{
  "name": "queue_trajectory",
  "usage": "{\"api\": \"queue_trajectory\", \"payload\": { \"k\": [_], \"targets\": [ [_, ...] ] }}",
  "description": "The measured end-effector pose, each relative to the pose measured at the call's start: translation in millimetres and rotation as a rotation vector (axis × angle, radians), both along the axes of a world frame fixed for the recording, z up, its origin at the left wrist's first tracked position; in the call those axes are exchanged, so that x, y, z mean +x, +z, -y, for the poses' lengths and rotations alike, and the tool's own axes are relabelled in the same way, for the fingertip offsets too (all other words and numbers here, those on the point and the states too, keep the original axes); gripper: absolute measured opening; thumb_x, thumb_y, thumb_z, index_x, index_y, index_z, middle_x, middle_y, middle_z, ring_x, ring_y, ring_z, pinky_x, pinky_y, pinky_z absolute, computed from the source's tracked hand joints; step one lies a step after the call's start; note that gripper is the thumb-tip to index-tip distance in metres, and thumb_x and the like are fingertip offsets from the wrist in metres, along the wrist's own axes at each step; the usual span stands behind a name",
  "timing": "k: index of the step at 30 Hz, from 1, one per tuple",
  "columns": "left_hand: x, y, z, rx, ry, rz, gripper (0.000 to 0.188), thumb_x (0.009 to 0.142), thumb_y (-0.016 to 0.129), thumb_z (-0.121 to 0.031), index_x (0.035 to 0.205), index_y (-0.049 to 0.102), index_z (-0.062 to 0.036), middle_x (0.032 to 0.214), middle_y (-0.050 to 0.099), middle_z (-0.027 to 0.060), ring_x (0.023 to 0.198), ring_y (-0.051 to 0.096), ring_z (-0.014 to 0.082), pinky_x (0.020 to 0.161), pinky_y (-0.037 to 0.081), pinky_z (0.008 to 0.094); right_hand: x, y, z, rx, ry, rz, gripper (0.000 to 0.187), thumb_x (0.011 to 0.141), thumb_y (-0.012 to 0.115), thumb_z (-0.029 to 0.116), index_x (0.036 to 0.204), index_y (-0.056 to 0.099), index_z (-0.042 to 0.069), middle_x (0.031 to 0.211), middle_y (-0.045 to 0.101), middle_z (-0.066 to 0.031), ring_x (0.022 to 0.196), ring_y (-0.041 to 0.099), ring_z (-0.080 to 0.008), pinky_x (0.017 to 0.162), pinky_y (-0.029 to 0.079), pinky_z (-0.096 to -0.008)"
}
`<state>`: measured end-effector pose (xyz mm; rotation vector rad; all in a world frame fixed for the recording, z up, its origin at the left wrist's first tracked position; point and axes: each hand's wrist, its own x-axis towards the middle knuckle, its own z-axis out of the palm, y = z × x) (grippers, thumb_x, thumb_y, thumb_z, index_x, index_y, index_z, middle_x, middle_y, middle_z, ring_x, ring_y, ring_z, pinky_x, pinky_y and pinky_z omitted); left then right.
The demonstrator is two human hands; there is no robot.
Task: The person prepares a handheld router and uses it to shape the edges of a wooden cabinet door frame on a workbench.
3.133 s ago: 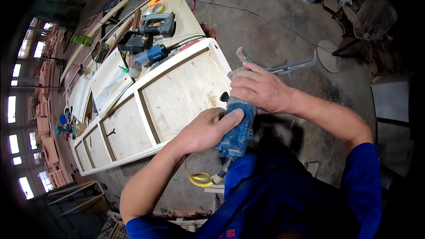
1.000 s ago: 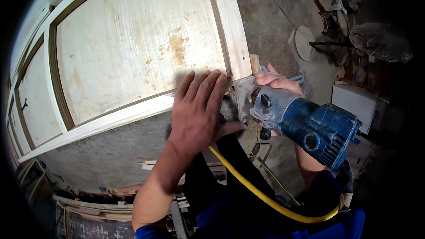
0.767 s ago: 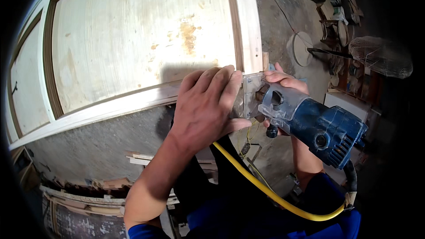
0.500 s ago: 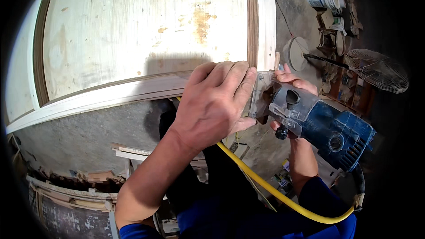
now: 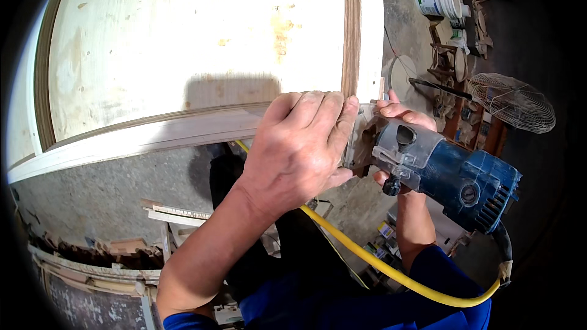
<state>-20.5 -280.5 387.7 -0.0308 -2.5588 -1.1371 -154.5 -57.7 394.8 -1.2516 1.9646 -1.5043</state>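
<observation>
My right hand [image 5: 400, 113] is wrapped around a blue trim router [image 5: 455, 171] from its far side, partly hidden by the tool's clear guard. The router lies on its side, its base plate [image 5: 361, 140] against the near right corner of a pale wooden panel [image 5: 183, 30] with a frame. My left hand [image 5: 299, 153] is closed at that corner. Its fingers lie together over the frame's edge, while index finger and thumb straddle the base plate; the palm side is hidden. The router's bit cannot be made out.
A yellow cable [image 5: 391, 269] loops from the router's rear across my lap. Right of the panel are a wire fan guard [image 5: 513, 102] and a round base [image 5: 402, 73], with white buckets [image 5: 440, 3] farther back. Wood strips and offcuts [image 5: 92, 269] lie at lower left.
The view has shifted slightly, so the panel and surroundings sit a little differently. Both hands keep their hold, with the router still at the corner.
</observation>
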Motion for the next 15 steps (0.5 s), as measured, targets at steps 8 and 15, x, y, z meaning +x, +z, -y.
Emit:
{"api": "queue_trajectory", "payload": {
  "k": [8,15],
  "targets": [
    [-0.3,-0.7,-1.8,0.036,0.034,-0.004,0.087,0.046,0.086,-0.035,0.122,0.069,0.0032,0.115,0.068,0.0114,0.105,0.066,0.025,0.087,0.05,0.0372,-0.2,6.6,4.3,0.031,0.0,-0.016,0.089,0.066,0.095,0.039,0.132,0.042,0.01,0.127,0.061,-0.0168,0.127,0.059,-0.0347,0.123,0.021,-0.0614],
    [0.3,-4.9,-8.3,0.011,0.106,-0.007,0.085,0.046,0.089,-0.033,0.122,0.07,0.0008,0.114,0.067,0.0078,0.105,0.065,0.0209,0.091,0.047,0.0353,0.0,3.3,10.0,0.003,-0.012,-0.047,0.092,0.066,0.097,0.043,0.132,0.042,0.009,0.126,0.061,-0.0177,0.125,0.059,-0.0357,0.122,0.023,-0.062]
  ]
}}
